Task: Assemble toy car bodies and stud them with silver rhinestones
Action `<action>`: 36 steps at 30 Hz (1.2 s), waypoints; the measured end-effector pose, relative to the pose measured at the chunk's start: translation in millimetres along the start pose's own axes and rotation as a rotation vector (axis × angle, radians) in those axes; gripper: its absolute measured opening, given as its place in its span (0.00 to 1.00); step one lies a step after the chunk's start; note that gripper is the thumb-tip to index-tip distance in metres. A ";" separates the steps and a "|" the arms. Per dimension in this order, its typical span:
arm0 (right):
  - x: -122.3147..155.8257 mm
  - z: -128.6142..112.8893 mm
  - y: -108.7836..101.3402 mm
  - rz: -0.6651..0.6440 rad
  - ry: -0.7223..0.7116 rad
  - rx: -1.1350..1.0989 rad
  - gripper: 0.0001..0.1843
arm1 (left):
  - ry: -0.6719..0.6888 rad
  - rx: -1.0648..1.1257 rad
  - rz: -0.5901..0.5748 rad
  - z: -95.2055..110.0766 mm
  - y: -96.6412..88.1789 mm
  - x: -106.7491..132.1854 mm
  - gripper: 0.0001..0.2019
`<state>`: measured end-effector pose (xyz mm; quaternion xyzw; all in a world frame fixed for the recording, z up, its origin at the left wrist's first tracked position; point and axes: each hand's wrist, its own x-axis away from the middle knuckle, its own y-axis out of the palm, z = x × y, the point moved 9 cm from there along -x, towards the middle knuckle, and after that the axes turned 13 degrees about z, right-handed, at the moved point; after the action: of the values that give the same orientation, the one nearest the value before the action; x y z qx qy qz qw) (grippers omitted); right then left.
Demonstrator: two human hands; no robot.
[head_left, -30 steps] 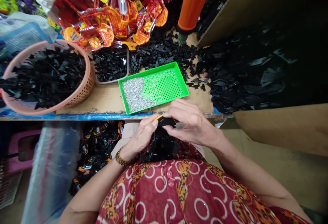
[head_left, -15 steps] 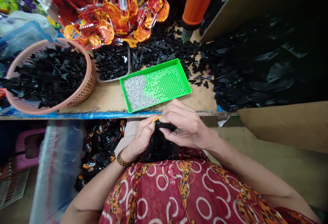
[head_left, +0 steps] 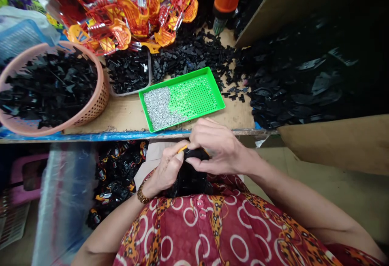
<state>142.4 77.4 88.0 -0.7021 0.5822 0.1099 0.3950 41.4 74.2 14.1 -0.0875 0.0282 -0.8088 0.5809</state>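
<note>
Black-and-orange part (head_left: 197, 153) held from both sides: left hand (head_left: 169, 165) pinches its left end, right hand (head_left: 217, 146) half-curled on the other. Just beyond both: perforated green plastic tray (head_left: 214, 90), fine silvery pieces (head_left: 156, 110) heaped inside. Farther left: round pink basket (head_left: 99, 95), jagged black bits (head_left: 54, 83).

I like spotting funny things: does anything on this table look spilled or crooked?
Yes: small black plastic parts lie loose behind the green tray, outside the clear plastic tub, so they look spilled, though maybe they're kept that way. The tray also sits crooked to the table edge.
</note>
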 end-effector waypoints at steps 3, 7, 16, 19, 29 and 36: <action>-0.9 13.2 0.7 0.016 0.207 -0.128 0.07 | 0.023 0.051 -0.017 4.6 1.9 1.0 0.28; -1.3 23.3 6.1 -0.033 0.364 -0.251 0.10 | 0.053 0.061 -0.021 10.9 1.9 2.2 0.29; 9.2 50.7 30.9 -0.187 0.685 -0.495 0.13 | 0.022 -0.007 -0.041 12.6 2.5 3.7 0.31; 18.7 57.3 42.8 -0.222 0.825 -0.637 0.17 | 0.004 -0.004 -0.033 9.1 1.4 2.4 0.28; 39.7 67.2 62.8 -0.131 0.963 -0.997 0.22 | -0.015 -0.065 -0.052 14.0 10.2 0.0 0.21; 25.8 58.1 36.1 -0.253 0.794 -0.544 0.14 | -0.095 -0.037 -0.046 3.2 7.4 -6.1 0.20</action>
<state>135.2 97.9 18.2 -0.8326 0.5480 -0.0669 -0.0441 50.7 77.7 15.5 -0.1370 0.0137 -0.8161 0.5613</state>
